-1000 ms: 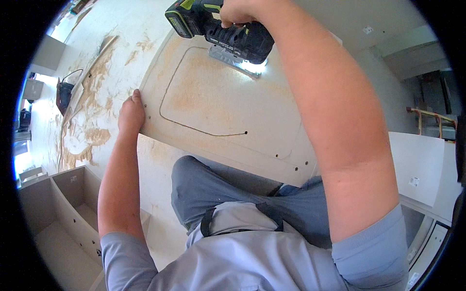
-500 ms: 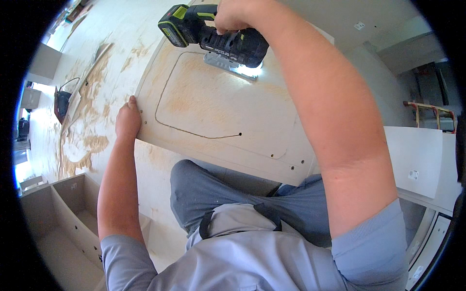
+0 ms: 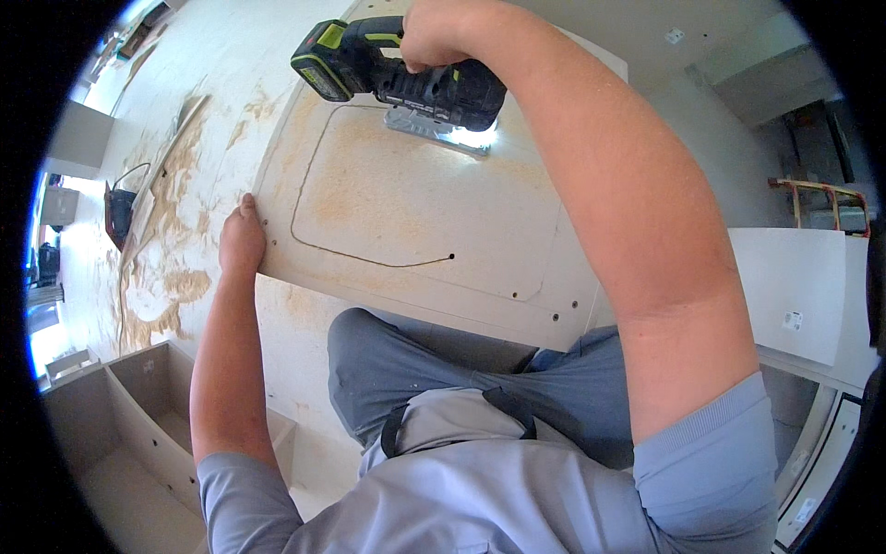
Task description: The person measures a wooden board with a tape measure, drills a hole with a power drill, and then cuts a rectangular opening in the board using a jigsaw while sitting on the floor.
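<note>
My right hand (image 3: 432, 35) is wrapped round the handle of a black and green cordless jigsaw (image 3: 434, 88). Its metal base plate lies on a pale panel (image 3: 397, 203), and a bright light shines at its front end. A cut line curves from behind the saw, down the panel's left side and along to a small drilled hole (image 3: 451, 257). The blade is hidden. At the panel's left edge, my left hand (image 3: 243, 238) grips the board with the thumb on top. Sawdust is scattered over the panel, which lies above my bent legs.
An open cabinet carcass (image 3: 129, 434) stands at lower left. Sawdust streaks the floor on the left, where a long strip (image 3: 175, 138) and a dark bag-like object (image 3: 120, 214) lie. White cabinet panels (image 3: 784, 291) and an orange ladder-like frame (image 3: 817, 189) are at right.
The jigsaw and my right hand appear slightly further left, while the view itself has shifted a little. My left hand keeps its place on the panel's edge.
</note>
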{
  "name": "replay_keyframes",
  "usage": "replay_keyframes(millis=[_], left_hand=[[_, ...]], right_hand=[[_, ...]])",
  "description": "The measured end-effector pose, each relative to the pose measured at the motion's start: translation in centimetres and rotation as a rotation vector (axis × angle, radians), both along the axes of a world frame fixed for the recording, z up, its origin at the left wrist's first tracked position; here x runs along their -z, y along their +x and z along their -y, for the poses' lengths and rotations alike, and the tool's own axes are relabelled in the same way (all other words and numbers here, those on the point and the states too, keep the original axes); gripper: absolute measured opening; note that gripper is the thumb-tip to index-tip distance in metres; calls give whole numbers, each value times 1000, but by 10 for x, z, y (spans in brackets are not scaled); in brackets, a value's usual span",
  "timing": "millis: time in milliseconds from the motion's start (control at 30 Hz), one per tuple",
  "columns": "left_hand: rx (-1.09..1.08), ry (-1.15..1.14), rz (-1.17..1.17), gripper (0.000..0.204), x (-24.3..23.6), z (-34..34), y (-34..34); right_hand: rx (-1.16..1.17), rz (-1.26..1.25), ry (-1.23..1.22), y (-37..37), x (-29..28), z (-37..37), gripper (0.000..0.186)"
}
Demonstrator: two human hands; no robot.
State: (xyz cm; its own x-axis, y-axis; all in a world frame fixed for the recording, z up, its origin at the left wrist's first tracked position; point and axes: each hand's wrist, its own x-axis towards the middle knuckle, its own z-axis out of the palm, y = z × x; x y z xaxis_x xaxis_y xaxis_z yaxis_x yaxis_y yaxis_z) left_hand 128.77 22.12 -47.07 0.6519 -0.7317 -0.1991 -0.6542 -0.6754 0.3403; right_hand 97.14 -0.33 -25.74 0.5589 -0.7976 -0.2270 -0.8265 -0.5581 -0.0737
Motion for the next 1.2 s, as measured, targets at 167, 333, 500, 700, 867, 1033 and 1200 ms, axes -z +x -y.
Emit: replay_keyframes(millis=[167,333,500,700,867,1033,1200], left_hand=[[-6,11,5,72,2,1,3],[-19,-7,4,73,1,0,3],[-2,-27,16,75,5,-1,7],[13,-34,20,76,6,-1,8],[-4,-4,39,76,10,-1,13],[6,-1,46,76,6,1,7],[16,-27,26,76,11,0,15]], right_hand=[[9,-15,29,-3,-2,-2,35],[36,12,33,-9,-4,-5,35],[63,18,27,-11,-4,-6,35],[40,5,38,-16,-2,-4,35],[18,-9,7,-18,1,-3,34],[93,20,34,-24,0,-4,32],[115,52,68,-28,-6,-11,31]])
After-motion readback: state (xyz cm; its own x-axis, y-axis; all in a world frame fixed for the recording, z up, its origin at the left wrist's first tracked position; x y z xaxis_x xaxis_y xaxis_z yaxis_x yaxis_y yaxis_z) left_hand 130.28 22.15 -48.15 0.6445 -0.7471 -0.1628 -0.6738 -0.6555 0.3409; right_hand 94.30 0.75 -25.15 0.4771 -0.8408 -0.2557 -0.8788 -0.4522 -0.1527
